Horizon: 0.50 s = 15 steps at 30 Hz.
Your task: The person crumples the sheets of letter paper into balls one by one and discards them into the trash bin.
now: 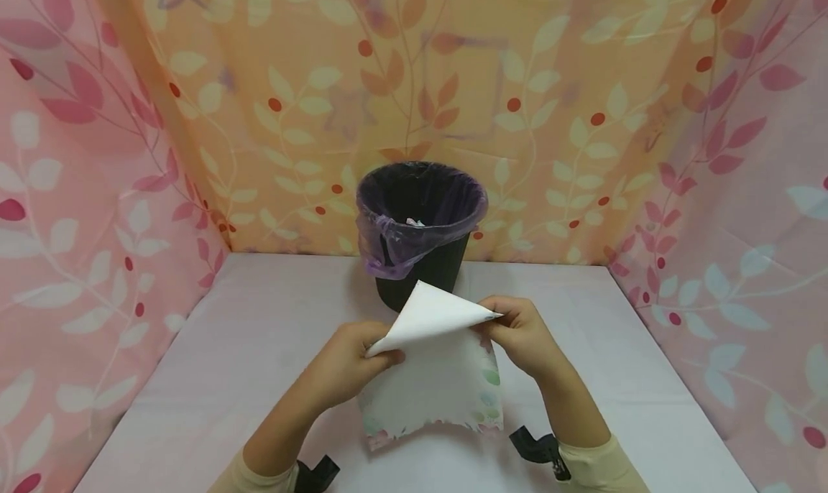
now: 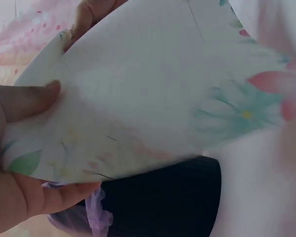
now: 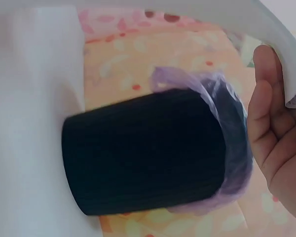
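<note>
A sheet of white paper point(image 1: 427, 385) with pastel flowers printed along its borders hangs between both hands over the table. Its lower edge is ragged and torn. The top part folds over into a plain white pointed flap point(image 1: 430, 317). My left hand point(image 1: 346, 360) pinches the fold's left end, thumb on the near face, fingers behind, as the left wrist view also shows. My right hand point(image 1: 520, 335) grips the right end between thumb and fingers; in the right wrist view its curled fingers point(image 3: 266, 106) lie against the paper's underside.
Just behind the paper stands a black bin point(image 1: 446, 256) lined with a purple translucent bag point(image 1: 394, 241). Small pale scraps point(image 1: 414, 222) show inside. A white cloth point(image 1: 259, 313) covers the table. Leaf-patterned curtains point(image 1: 272, 155) enclose the back and both sides.
</note>
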### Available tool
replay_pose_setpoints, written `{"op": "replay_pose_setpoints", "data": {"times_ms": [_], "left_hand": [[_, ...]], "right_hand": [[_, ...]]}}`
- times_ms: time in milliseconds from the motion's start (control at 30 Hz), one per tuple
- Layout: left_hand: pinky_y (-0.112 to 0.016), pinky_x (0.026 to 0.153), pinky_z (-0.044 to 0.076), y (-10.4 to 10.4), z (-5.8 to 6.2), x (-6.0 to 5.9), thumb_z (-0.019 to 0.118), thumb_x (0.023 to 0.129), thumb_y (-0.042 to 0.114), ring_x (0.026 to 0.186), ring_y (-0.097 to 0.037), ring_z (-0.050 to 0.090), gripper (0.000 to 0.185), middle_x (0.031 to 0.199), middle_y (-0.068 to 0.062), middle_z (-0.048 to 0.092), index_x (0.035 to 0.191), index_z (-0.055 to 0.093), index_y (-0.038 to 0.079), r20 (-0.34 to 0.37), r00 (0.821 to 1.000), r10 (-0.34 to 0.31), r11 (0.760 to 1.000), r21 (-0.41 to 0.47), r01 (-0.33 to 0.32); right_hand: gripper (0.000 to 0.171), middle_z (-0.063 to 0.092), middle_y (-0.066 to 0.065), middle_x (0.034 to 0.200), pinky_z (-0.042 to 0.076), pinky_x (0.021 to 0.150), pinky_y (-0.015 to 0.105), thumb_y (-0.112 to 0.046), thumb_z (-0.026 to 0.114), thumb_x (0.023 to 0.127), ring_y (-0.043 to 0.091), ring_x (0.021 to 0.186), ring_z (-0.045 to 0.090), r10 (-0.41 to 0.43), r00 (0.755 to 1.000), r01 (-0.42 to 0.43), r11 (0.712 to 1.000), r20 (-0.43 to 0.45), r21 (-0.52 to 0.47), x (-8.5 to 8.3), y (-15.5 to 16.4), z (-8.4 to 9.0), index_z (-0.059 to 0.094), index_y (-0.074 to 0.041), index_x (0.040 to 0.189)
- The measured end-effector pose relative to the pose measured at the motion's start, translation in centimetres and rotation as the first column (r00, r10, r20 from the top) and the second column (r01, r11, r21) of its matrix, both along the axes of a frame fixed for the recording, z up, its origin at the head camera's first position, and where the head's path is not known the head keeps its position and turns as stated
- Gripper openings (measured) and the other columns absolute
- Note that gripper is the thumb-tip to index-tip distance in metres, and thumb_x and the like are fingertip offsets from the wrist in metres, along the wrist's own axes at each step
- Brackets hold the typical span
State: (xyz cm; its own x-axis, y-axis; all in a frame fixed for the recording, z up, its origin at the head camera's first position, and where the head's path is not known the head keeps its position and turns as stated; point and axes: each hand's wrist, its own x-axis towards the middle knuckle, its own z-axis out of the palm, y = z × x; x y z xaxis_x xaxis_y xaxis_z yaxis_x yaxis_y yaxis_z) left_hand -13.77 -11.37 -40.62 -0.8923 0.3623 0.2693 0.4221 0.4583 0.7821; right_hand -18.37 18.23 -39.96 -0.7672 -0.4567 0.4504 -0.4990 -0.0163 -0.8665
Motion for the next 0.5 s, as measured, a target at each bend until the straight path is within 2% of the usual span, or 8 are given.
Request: {"op": "replay_pose_setpoints", "data": {"times_ms": [67, 133, 200, 300, 367, 500], "left_hand": [[-0.027, 0.071, 0.053, 0.2, -0.2, 0.0, 0.082, 0.086, 0.012, 0.080, -0.009, 0.062, 0.016, 0.093, 0.009, 0.073, 0.096, 0.079, 0.024, 0.034, 0.998, -0.049, 0.999, -0.005, 0.049], [-0.028, 0.074, 0.054, 0.5, -0.4, 0.0, 0.082, 0.087, 0.013, 0.082, -0.009, 0.064, 0.015, 0.095, 0.008, 0.074, 0.099, 0.079, 0.021, 0.077, 0.995, -0.064, 0.998, 0.009, 0.063], [-0.029, 0.072, 0.055, 0.7, -0.5, -0.1, 0.083, 0.087, 0.021, 0.081, -0.010, 0.065, 0.015, 0.096, 0.007, 0.075, 0.101, 0.079, 0.019, 0.134, 0.990, -0.046, 0.999, 0.034, 0.042], [-0.030, 0.071, 0.055, 0.8, -0.7, -0.2, 0.083, 0.086, 0.037, 0.081, -0.013, 0.065, 0.026, 0.095, 0.004, 0.075, 0.104, 0.078, 0.019, 0.199, 0.980, -0.017, 0.997, 0.077, 0.002], [-0.030, 0.069, 0.054, 0.9, -0.8, -0.4, 0.081, 0.086, 0.043, 0.079, -0.014, 0.064, 0.029, 0.092, 0.004, 0.074, 0.103, 0.077, 0.019, 0.193, 0.981, 0.008, 0.995, 0.094, -0.026], [-0.029, 0.067, 0.054, 1.0, -1.1, -0.5, 0.079, 0.086, 0.043, 0.076, -0.016, 0.065, 0.026, 0.087, 0.003, 0.073, 0.095, 0.076, 0.019, 0.134, 0.988, 0.083, 0.985, 0.138, -0.102]], "right_hand": [[0.014, 0.070, -0.001, 0.085, 0.051, 0.053, 0.026, 0.015, 0.062, 0.093, 0.013, 0.062, 0.058, -0.031, 0.999, 0.031, 1.000, 0.011, 0.001, 0.2, -0.5, -0.1, 0.072, 0.005, 0.095], [0.014, 0.070, -0.001, 0.084, 0.053, 0.054, 0.029, 0.015, 0.062, 0.092, 0.015, 0.061, 0.059, -0.070, 0.997, 0.069, 0.998, 0.017, 0.013, 0.3, -1.1, -0.3, 0.072, 0.005, 0.095], [0.015, 0.070, 0.000, 0.085, 0.055, 0.057, 0.031, 0.015, 0.062, 0.092, 0.016, 0.063, 0.061, -0.122, 0.992, 0.122, 0.992, 0.020, 0.029, 0.2, -1.5, -0.5, 0.073, 0.004, 0.095], [0.019, 0.071, 0.000, 0.084, 0.057, 0.058, 0.034, 0.017, 0.063, 0.089, 0.016, 0.063, 0.062, -0.183, 0.983, 0.182, 0.982, 0.005, 0.047, 0.2, -2.0, -0.9, 0.074, 0.003, 0.093], [0.024, 0.072, -0.001, 0.084, 0.056, 0.059, 0.031, 0.020, 0.063, 0.085, 0.015, 0.064, 0.062, -0.203, 0.979, 0.204, 0.978, -0.034, 0.052, 0.3, -2.4, -1.3, 0.076, 0.000, 0.090], [0.036, 0.077, 0.006, 0.087, 0.057, 0.062, 0.030, 0.027, 0.066, 0.073, 0.013, 0.073, 0.067, -0.173, 0.972, 0.181, 0.983, -0.160, 0.040, 0.7, -3.3, -2.0, 0.079, -0.003, 0.088]]}}
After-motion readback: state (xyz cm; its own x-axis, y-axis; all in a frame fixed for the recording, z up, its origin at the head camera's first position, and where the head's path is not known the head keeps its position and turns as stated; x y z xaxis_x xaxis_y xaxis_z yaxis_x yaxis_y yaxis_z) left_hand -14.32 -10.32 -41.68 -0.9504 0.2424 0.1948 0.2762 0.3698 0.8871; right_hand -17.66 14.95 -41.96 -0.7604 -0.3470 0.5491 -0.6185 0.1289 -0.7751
